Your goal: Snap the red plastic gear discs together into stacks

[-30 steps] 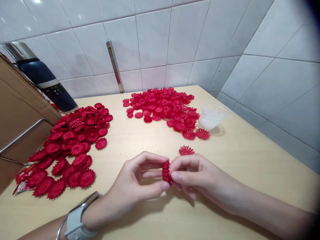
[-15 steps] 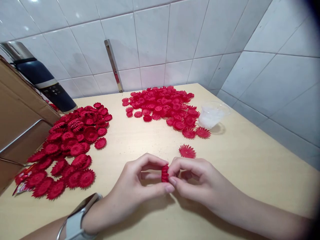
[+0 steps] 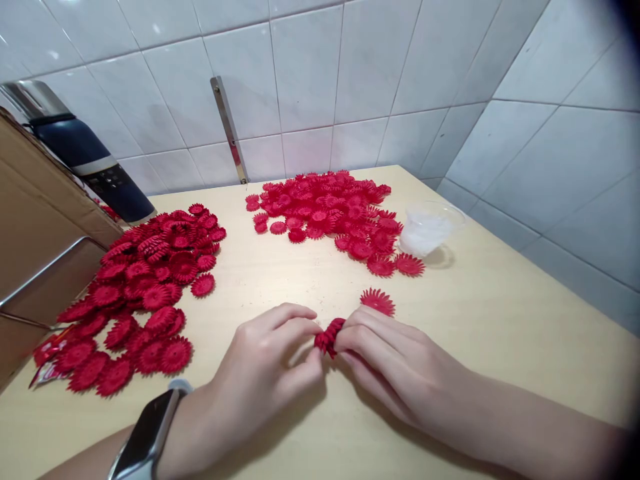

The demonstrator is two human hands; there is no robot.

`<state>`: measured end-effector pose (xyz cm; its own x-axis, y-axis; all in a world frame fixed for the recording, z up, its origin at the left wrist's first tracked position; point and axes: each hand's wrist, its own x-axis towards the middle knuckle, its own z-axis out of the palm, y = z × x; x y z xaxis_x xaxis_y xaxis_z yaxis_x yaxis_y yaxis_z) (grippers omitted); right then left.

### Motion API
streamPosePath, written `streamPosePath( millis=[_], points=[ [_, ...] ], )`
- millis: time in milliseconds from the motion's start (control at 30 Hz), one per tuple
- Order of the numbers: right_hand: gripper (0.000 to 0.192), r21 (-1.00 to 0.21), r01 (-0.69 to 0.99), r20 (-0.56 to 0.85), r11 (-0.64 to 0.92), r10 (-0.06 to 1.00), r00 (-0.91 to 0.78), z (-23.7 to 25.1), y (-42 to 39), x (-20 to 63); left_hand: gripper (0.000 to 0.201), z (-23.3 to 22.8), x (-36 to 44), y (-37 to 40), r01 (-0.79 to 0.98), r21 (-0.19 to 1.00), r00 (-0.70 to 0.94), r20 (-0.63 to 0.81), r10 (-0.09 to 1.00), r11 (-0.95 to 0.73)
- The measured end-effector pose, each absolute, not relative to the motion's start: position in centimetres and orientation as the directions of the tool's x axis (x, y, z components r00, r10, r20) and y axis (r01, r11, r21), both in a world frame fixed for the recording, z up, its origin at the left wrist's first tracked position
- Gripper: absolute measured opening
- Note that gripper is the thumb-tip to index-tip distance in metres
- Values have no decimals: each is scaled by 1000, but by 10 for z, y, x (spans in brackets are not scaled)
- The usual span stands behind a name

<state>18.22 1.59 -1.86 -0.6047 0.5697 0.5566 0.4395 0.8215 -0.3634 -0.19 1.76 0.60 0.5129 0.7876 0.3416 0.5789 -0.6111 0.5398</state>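
Between my two hands is a small red flower disc with a petal-like toothed edge (image 3: pixel 329 339), bent and held up over the near middle of the table. My left hand (image 3: pixel 274 357), with a watch at the wrist, pinches its left end between thumb and fingertips. On the other side, the fingers of my right hand (image 3: pixel 387 353) are closed over its right end and hide part of it. A single flat red flower disc (image 3: pixel 377 302) lies just beyond my right hand, partly covered by it.
Red flower discs form a left pile (image 3: pixel 160 280) and a back pile (image 3: pixel 325 207) on the pale table (image 3: pixel 280 280). Right of the back pile stands a clear plastic cup (image 3: pixel 425 230) with something white inside. A dark bottle (image 3: pixel 95 160) and cardboard box (image 3: pixel 45 220) are at left; a tiled wall is behind.
My right hand has turned over the disc, its fingers now covering the right end. The disc has gone from upright to tilted and bent. My left fingers have shifted to its left end.
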Motion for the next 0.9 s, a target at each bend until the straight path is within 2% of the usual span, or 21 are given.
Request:
streamPosePath(
  millis=[133, 200, 300, 500, 700, 900],
  points=[
    [18, -94, 475, 556, 875, 442, -704, -23, 20, 185, 13, 4, -6, 22, 618, 153, 587, 563, 582, -771],
    [21, 18, 471, 545, 882, 386, -744, -22, 21, 185, 11, 1, -8, 24, 612, 22, 637, 579, 510, -790],
    [22, 149, 459, 520, 876, 325, -790, -19, 22, 185, 11, -1, -12, 24, 604, -113, 691, 568, 448, -789],
    [19, 311, 459, 484, 833, 277, -830, -16, 22, 183, 12, 2, -13, 24, 625, -246, 711, 572, 410, -740],
    [24, 400, 467, 452, 789, 273, -849, -7, 20, 184, 9, 4, -13, 30, 657, -343, 693, 624, 360, -671],
    [22, 470, 446, 429, 761, 245, -869, 0, 23, 183, 12, 5, -11, 31, 646, -407, 725, 591, 354, -645]
  ],
)
